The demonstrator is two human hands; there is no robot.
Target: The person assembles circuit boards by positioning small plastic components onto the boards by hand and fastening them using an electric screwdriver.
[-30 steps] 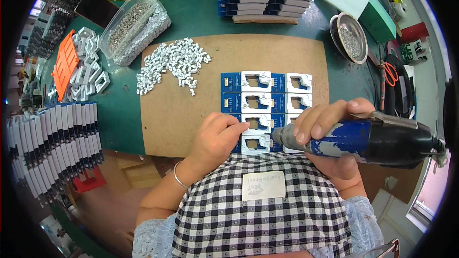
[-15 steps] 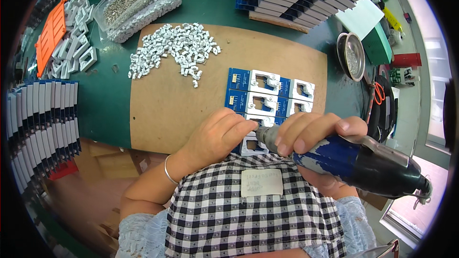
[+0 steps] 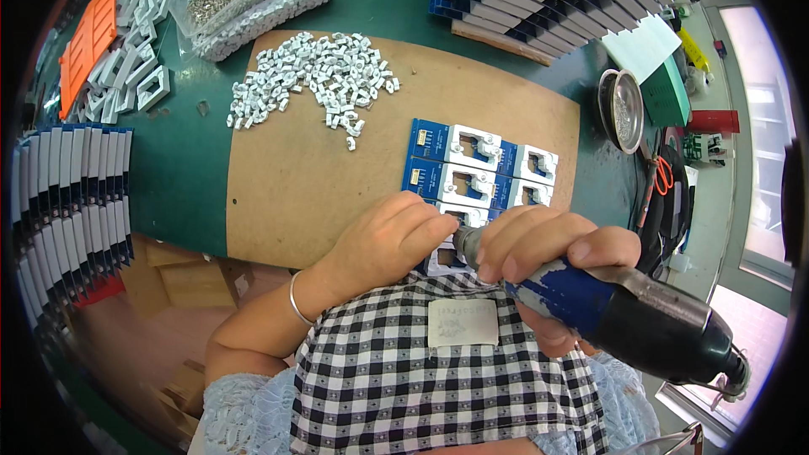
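Observation:
My right hand [image 3: 552, 253] is wrapped round a blue and black power screwdriver [image 3: 628, 307] with worn paint. Its metal nose points left, down at blue circuit boards [image 3: 427, 175] that carry white plastic frames [image 3: 468, 186]. My left hand [image 3: 392, 240] rests over the nearer boards, fingers bent and pressed together beside the screwdriver's nose. Whatever those fingertips hold is hidden, and so is the driver's tip. On the frames of the farther boards sit small white clips. A heap of loose white clips [image 3: 324, 76] lies to the far left of the boards.
Under the boards lies a brown sheet [image 3: 312, 194] on the green table. A clear tub [image 3: 253, 0] holds screws and clips. White frames and an orange tray [image 3: 88, 46] lie far left. Stacked boards [image 3: 514, 0] stand at the back, more [image 3: 76, 202] at left. Metal bowl [image 3: 625, 109] at right.
The screwdriver's rear end has swung down and slightly left, with my right hand still round it. My left hand stays by its nose. The whole view has shifted slightly.

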